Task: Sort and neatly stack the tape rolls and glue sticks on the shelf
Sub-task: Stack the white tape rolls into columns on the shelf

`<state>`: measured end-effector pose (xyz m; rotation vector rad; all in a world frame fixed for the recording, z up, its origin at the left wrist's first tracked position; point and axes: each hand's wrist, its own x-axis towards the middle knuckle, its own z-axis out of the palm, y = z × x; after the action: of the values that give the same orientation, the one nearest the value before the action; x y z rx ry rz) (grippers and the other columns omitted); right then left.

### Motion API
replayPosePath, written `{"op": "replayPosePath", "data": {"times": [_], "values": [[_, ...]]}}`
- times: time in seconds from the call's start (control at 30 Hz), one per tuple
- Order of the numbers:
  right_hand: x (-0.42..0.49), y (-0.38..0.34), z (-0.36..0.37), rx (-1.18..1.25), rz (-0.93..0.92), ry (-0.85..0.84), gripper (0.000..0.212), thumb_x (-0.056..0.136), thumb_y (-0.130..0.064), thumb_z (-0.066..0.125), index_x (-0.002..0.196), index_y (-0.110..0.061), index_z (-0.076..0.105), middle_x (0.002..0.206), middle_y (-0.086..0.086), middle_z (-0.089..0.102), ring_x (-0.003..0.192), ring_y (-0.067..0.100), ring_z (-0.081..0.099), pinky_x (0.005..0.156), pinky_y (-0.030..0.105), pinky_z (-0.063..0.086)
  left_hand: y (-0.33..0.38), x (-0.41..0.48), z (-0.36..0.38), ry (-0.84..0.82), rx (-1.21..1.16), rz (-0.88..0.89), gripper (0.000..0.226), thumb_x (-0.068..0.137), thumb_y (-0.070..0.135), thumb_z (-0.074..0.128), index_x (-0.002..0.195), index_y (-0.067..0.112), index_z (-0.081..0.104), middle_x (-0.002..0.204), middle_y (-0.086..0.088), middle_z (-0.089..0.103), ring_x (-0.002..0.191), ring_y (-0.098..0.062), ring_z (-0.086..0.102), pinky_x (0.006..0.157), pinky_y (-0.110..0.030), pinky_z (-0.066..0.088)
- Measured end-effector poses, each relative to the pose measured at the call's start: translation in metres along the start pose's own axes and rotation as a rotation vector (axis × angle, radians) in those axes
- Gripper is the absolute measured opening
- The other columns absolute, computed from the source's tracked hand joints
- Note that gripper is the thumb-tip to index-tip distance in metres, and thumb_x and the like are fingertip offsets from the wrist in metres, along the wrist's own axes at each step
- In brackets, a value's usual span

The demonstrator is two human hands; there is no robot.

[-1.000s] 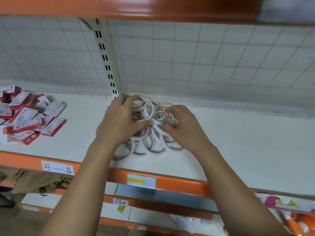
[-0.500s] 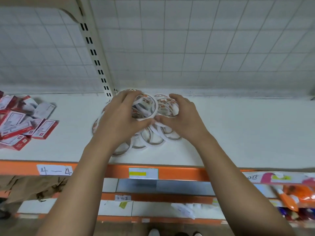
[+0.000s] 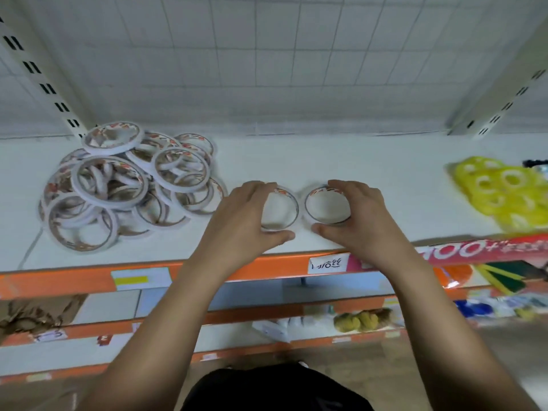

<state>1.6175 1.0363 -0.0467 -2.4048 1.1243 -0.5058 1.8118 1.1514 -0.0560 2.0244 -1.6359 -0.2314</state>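
A loose heap of several thin white tape rolls [image 3: 127, 185] lies at the left of the white shelf [image 3: 341, 161]. To its right, two more white tape rolls rest flat side by side near the shelf's front edge. My left hand [image 3: 246, 218] wraps around the left tape roll [image 3: 289, 209], thumb in front and fingers behind. My right hand [image 3: 358, 215] wraps the right tape roll [image 3: 315, 203] the same way. The two rolls almost touch. No glue sticks are in view.
A pack of yellow tape rolls [image 3: 501, 194] lies at the shelf's far right. The orange front rail [image 3: 74, 280] carries price labels. Slotted uprights [image 3: 44, 84] stand at the back left and back right. Lower shelves hold assorted goods.
Both hands left the heap and moved right, each with a tape roll that now sits flat on the shelf. My view shifted right, so the red boxes are gone from sight.
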Motion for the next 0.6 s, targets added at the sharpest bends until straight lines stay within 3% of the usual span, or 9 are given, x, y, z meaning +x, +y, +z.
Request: {"op": "replayPosePath", "data": {"times": [0.43, 0.6], "values": [[0.01, 0.036, -0.003, 0.083, -0.034, -0.163, 0.09, 0.068, -0.041, 0.085, 0.145, -0.031, 0.039, 0.145, -0.007, 0.04, 0.134, 0.017, 0.027, 0.102, 0.022, 0.026, 0.004, 0.008, 0.032, -0.028, -0.025, -0.096, 0.096, 0.066, 0.062, 0.077, 0.146, 0.029, 0.036, 0.147, 0.009, 0.041, 0.136, -0.015, 0.033, 0.111, -0.034, 0.031], [0.009, 0.031, 0.001, 0.031, -0.042, -0.133, 0.085, 0.072, -0.042, 0.082, 0.145, -0.027, 0.04, 0.144, -0.006, 0.044, 0.133, 0.019, 0.028, 0.103, 0.021, 0.025, -0.001, 0.007, 0.028, -0.056, -0.077, -0.069, 0.095, 0.063, 0.071, 0.071, 0.143, 0.031, 0.04, 0.145, 0.013, 0.04, 0.135, -0.011, 0.035, 0.112, -0.034, 0.032]]}}
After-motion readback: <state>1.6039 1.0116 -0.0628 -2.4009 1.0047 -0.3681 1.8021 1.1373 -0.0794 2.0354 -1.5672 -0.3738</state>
